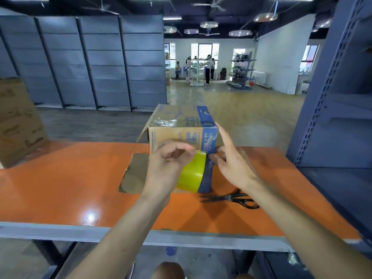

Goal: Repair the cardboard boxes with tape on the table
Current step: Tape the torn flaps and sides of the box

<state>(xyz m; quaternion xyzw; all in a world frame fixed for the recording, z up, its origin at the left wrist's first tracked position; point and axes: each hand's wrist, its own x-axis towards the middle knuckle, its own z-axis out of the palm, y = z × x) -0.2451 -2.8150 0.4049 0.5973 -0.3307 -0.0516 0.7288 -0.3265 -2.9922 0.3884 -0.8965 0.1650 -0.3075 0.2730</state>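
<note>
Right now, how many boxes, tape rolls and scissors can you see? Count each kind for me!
Cardboard boxes: 2, the taped box and the box at the left edge
Tape rolls: 1, the yellow tape roll
Scissors: 1, the black scissors
Total: 4

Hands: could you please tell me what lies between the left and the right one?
The tape roll, in the head view: the left hand grips it, and the right hand has its fingers at the roll's right edge, before the box.
</note>
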